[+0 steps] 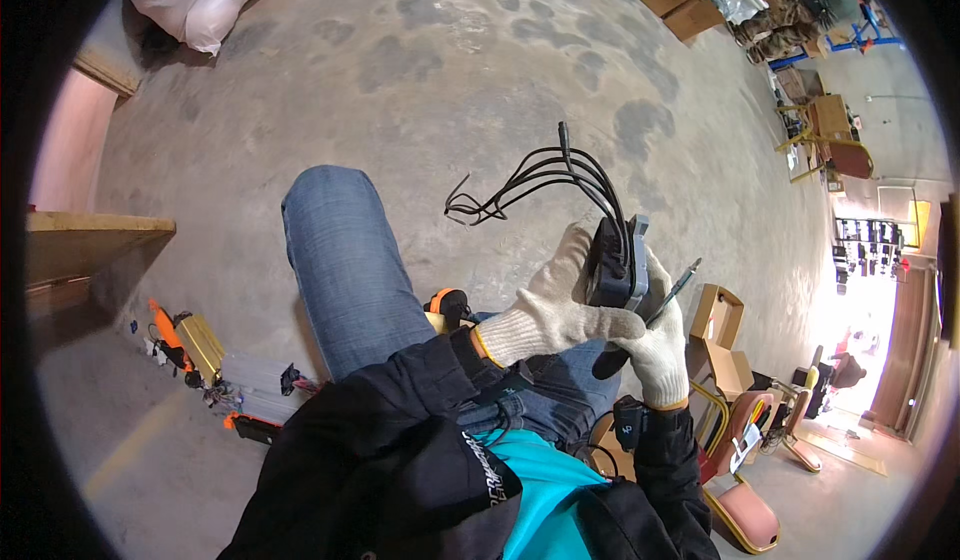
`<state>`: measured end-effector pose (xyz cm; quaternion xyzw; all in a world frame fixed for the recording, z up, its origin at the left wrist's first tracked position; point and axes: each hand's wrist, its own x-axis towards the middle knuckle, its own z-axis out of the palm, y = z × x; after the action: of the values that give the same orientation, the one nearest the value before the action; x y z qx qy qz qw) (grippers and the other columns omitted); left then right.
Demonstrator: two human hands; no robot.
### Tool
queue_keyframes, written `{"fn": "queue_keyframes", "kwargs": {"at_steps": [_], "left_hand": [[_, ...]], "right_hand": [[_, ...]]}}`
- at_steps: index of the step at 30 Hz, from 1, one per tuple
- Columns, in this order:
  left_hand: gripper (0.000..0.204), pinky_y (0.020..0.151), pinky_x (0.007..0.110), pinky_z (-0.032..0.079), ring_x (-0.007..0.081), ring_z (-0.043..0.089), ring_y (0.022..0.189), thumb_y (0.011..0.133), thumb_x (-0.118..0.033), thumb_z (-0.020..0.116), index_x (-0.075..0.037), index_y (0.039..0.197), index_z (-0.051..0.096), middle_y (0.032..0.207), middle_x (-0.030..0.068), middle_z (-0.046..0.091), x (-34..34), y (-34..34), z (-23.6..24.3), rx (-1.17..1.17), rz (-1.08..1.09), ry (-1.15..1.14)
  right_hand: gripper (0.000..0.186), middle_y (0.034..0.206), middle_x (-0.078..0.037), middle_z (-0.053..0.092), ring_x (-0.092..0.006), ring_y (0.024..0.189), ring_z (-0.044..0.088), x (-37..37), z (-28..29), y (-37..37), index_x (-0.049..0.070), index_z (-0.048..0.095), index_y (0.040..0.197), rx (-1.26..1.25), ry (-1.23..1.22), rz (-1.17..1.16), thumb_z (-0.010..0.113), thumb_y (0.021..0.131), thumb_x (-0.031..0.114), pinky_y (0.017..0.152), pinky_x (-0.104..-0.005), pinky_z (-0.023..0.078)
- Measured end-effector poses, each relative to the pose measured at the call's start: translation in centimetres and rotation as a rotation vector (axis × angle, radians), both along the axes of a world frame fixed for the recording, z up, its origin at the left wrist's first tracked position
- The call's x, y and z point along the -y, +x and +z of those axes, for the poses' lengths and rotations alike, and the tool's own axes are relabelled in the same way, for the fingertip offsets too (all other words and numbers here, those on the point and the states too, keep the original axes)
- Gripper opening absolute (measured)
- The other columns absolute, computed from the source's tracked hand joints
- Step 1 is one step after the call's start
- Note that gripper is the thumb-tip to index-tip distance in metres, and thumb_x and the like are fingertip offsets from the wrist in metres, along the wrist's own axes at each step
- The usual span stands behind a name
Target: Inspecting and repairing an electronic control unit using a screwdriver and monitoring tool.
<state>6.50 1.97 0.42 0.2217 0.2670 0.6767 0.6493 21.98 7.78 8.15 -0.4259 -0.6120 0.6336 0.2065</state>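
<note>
My left hand (560, 300), in a whitish knit glove, is closed around the left side of a black box with a grey metal edge (610, 265). Several black cables (575, 165) run out of the box, arch up and hang away to the left. My right hand (660, 350), gloved too, is closed at the box's lower right. A slim screwdriver-like tool (684, 282) sticks out of that hand, its pointed end up and to the right. The fingers of both hands meet below the box, so part of their grip is hidden.
An open cardboard box (722, 345) and chairs (750, 440) stand at my right. To my left, metal parts and wiring (240, 370) lie on the floor beside a wooden ledge (100, 222). A white sack (200, 0) sits at the far left, more cartons (680, 2) at the far right.
</note>
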Motion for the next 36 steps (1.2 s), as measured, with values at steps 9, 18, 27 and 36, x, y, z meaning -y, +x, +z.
{"fn": "queue_keyframes", "kwargs": {"at_steps": [9,18,27,36], "left_hand": [[0.114,0.105,0.036,0.053,0.0171,0.059,0.121,0.065,-0.035,0.106,-0.006,0.149,0.036,0.131,0.0058,0.056,-0.2,-0.6,0.5,-0.144,-0.058,-0.005],[0.114,0.105,0.036,0.053,0.0175,0.058,0.121,0.058,-0.047,0.108,-0.006,0.140,0.040,0.127,0.0065,0.055,0.0,-0.8,0.6,-0.094,-0.033,-0.011],[0.134,0.116,0.039,0.048,0.0216,0.053,0.136,0.067,-0.050,0.103,-0.003,0.162,0.022,0.144,0.0126,0.051,0.7,-0.5,-0.1,-0.008,-0.096,0.060],[0.137,0.124,0.042,0.041,0.0266,0.045,0.149,0.084,-0.054,0.091,0.002,0.169,-0.001,0.161,0.0204,0.040,1.1,-0.2,0.2,-0.164,-0.028,0.016]], "right_hand": [[0.109,0.132,-0.012,0.070,-0.0095,0.088,0.068,-0.1,-1.0,0.7,0.001,0.040,0.164,0.085,0.202,0.010,0.100,0.078,0.031,0.076,-0.0283,0.058],[0.106,0.078,0.002,0.068,-0.0050,0.065,0.058,0.2,0.0,0.1,0.004,0.041,0.165,0.151,0.164,0.027,0.097,0.081,0.034,0.055,-0.0234,0.044],[0.111,0.093,-0.003,0.071,-0.0042,0.065,0.057,0.2,0.4,0.0,0.003,0.040,0.164,0.166,0.110,0.012,0.100,0.074,0.030,0.052,-0.0224,0.043],[0.101,0.122,-0.009,0.069,-0.0051,0.074,0.059,0.6,0.6,-0.1,0.001,0.040,0.164,0.141,0.109,-0.043,0.093,0.081,0.024,0.063,-0.0237,0.049]]}}
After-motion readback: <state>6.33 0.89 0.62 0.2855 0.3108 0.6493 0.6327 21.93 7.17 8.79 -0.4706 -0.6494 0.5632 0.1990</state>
